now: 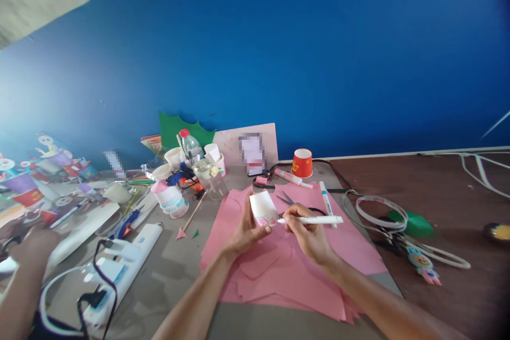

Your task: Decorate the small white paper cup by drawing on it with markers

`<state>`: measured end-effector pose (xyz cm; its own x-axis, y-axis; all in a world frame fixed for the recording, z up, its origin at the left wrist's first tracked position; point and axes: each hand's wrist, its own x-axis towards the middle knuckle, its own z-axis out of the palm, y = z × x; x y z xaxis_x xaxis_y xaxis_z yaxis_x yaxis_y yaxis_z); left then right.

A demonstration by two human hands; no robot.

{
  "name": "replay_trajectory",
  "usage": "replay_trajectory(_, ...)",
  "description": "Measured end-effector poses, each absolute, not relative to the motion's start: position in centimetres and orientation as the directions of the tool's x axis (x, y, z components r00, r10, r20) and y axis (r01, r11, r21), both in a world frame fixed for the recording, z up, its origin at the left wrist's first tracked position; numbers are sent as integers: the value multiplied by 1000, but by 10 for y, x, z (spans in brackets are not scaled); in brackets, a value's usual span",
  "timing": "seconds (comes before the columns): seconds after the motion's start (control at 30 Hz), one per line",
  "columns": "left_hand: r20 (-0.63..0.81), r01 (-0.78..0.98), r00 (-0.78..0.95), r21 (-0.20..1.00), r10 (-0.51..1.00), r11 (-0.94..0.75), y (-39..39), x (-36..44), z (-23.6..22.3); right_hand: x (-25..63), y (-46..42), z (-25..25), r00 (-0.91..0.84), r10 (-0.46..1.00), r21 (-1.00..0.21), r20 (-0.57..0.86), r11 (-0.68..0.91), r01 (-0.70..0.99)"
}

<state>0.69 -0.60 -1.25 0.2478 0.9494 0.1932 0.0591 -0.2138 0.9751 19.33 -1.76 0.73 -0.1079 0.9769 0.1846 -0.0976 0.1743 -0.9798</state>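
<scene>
Paper [287, 281] lies beneath the cup [263, 207], between power strip [129, 271] left and cable [378, 200] right.

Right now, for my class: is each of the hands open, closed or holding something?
Left hand: closed, holding the white cup.
Right hand: closed, holding the white marker.

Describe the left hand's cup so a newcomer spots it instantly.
Below the blue wall, pink paper lies on the table. Over it, the left hand holds a white cup. Unlike the red cup behind, it has a pink net pattern low down.
</scene>
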Motion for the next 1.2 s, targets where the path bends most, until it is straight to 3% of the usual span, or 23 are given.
replay_trajectory(0.77,141,40,253,987,957,-156,-7,8,-9,192,-18,9,-104,980,-983,170,162,-83)
replay_trajectory(1.2,155,61,254,983,955,-176,-7,8,-8,192,-14,5,-56,986,-977,155,145,-156)
